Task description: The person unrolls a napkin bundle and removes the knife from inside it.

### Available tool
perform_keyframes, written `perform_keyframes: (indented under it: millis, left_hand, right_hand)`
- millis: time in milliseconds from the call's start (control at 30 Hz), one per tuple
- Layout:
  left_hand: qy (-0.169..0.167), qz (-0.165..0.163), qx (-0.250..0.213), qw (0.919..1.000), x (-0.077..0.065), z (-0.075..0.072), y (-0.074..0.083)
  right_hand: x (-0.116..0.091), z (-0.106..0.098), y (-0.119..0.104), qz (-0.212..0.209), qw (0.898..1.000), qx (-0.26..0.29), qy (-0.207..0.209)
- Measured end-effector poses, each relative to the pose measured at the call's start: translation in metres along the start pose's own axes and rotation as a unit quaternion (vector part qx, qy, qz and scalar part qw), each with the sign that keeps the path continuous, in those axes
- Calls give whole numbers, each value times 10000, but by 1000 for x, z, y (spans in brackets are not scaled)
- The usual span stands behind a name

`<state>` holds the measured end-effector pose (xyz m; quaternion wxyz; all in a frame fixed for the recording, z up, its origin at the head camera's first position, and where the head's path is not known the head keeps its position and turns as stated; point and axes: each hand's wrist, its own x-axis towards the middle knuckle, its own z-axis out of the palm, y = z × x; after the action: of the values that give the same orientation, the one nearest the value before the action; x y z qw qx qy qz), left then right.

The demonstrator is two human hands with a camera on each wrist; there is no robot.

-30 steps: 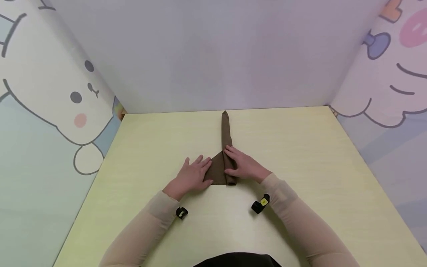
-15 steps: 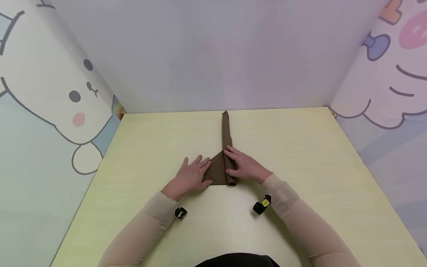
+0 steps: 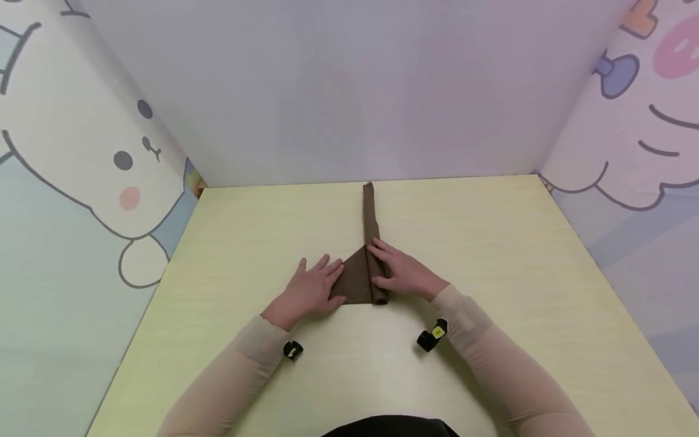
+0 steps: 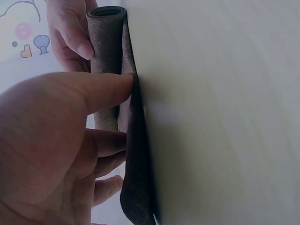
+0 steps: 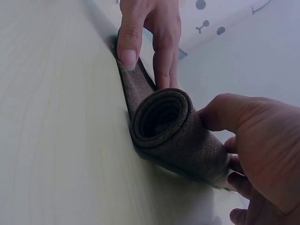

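Note:
A dark brown cloth lies on the table, its right side wound into a long roll [image 3: 371, 212] reaching the back edge. To the left of that roll spreads a flat, pointed part [image 3: 355, 282]. My left hand [image 3: 307, 291] rests on the left edge of this flat part, fingers extended and thumb near its front corner. On the roll's lower half, my right hand [image 3: 406, 274] lays its fingertips and thumb from the right. Several wound layers show at the near end of the roll [image 5: 187, 145] in the right wrist view, with the thumb touching its side.
The pale wooden table [image 3: 262, 224] is bordered by a plain back wall [image 3: 360, 91] and side walls with cartoon animals [image 3: 109, 133]. A black camera [image 3: 293, 350] sits at the left wrist, another black camera [image 3: 428, 340] at the right.
My left hand has slid slightly left and my right hand slightly right. The front end of the roll has shifted a little right, and the flat part shows slightly wider.

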<state>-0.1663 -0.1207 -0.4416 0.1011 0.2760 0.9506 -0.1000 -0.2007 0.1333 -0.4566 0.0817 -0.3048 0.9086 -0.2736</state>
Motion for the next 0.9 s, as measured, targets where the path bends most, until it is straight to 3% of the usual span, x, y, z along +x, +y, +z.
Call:
perform_keyframes:
  millis: [900]
  left_hand:
    - [124, 57, -63, 9999, -9, 7, -11]
  right_hand:
    - [-10, -2, -1, 32, 9998, 190, -83]
